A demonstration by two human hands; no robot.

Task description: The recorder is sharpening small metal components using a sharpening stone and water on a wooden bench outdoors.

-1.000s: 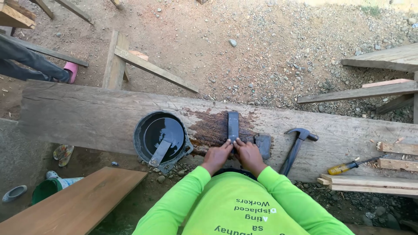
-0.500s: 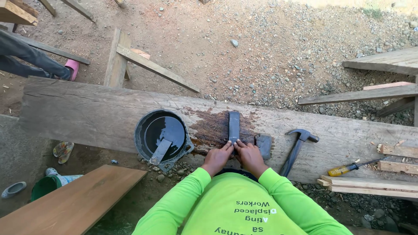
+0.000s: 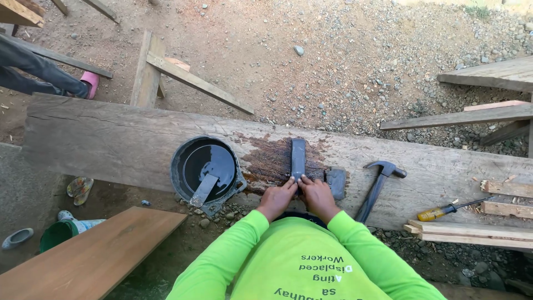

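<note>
From my feed I see a black bucket of dark liquid at the near edge of the long wooden beam, with a flat grey piece leaning inside it. A claw hammer lies on the beam toward its right end, and a yellow-handled screwdriver rests further right, beside stacked wooden strips. Beyond the beam's far edge, loose planks lie crossed on gravelly ground. At the near left corner I make out a brown board, a green container and a sandal. A person's leg with a pink shoe shows far left.
</note>
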